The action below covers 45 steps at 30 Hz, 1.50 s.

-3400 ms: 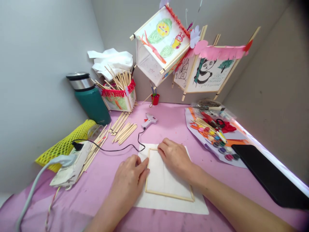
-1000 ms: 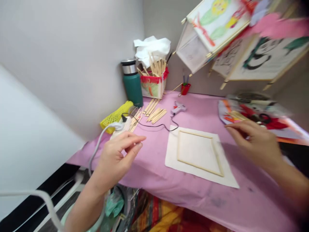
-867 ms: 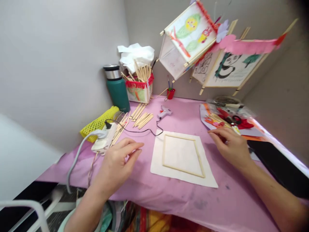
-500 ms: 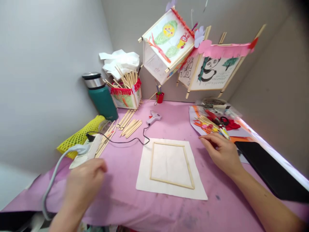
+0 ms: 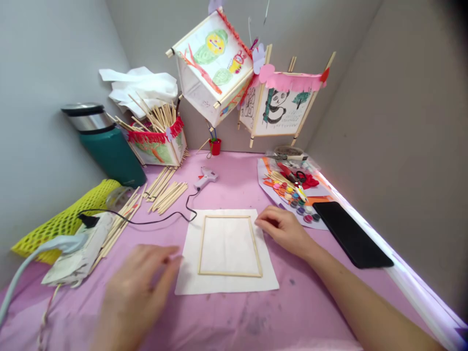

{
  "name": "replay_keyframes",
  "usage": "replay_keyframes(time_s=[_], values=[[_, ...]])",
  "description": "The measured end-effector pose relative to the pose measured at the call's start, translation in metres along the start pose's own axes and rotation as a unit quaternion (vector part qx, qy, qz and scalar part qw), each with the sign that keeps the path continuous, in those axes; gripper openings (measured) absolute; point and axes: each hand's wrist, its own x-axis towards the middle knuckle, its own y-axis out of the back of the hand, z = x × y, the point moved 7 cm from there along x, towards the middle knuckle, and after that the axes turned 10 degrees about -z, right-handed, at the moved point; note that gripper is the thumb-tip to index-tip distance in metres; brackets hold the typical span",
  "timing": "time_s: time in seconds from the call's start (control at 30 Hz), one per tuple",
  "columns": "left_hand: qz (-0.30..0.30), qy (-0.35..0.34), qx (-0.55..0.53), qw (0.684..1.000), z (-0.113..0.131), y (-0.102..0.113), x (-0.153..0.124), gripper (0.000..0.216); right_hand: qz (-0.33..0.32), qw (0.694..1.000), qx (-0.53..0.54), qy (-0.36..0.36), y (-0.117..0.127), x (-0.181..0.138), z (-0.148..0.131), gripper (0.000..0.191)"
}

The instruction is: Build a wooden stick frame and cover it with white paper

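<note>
A cream paper sheet point(image 5: 270, 280) lies on the pink table point(image 5: 234, 321) with a rectangular frame of thin wooden sticks point(image 5: 256, 246) on it. My right hand point(image 5: 283, 229) rests on the table at the sheet's right edge, fingers curled loosely, nothing visible in them. My left hand point(image 5: 137, 287) hovers low just left of the sheet, blurred by motion, fingers stretched toward the paper.
Loose wooden sticks point(image 5: 166, 192) and a glue gun point(image 5: 204, 176) with its black cord lie behind the sheet. A power strip point(image 5: 78, 248), yellow mesh point(image 5: 62, 222), green flask point(image 5: 107, 146) and stick box point(image 5: 157, 146) stand left. Paints point(image 5: 296, 200) and a black tablet point(image 5: 351, 234) lie right. Paper lanterns point(image 5: 212, 63) hang overhead.
My left hand has come back from the table's left edge toward the sheet. My right hand has drawn back from the paints to the sheet's right edge. The view has turned right.
</note>
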Motion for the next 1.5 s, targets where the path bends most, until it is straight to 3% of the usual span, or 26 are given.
replay_keyframes(time_s=[0.07, 0.13, 0.27, 0.57, 0.93, 1.23, 1.5], values=[[-0.052, -0.073, -0.047, 0.995, 0.038, -0.027, 0.005, 0.011, -0.061, 0.998, -0.011, 0.006, -0.013, 0.0, -0.005, 0.024], [-0.065, -0.103, -0.075, 0.99, 0.068, -0.048, 0.008, 0.016, -0.092, 0.995, -0.045, 0.011, -0.021, -0.002, -0.008, 0.03], [-0.087, -0.09, -0.087, 0.988, 0.095, -0.076, 0.01, 0.018, -0.119, 0.988, -0.1, 0.007, -0.025, -0.005, -0.011, 0.038], [-0.091, -0.067, -0.08, 0.99, 0.098, -0.09, 0.012, 0.018, -0.162, 0.977, -0.137, -0.035, -0.025, -0.009, -0.013, 0.034], [-0.067, -0.058, -0.087, 0.992, 0.098, -0.092, 0.013, 0.017, -0.194, 0.972, -0.131, -0.023, -0.022, -0.013, -0.014, 0.027], [-0.07, -0.06, -0.083, 0.992, 0.098, -0.092, 0.012, 0.016, -0.182, 0.974, -0.124, -0.057, -0.018, -0.011, -0.013, 0.031], [-0.084, -0.066, -0.083, 0.991, 0.096, -0.096, 0.011, 0.015, -0.13, 0.965, -0.2, -0.11, -0.025, -0.011, -0.009, 0.033]])
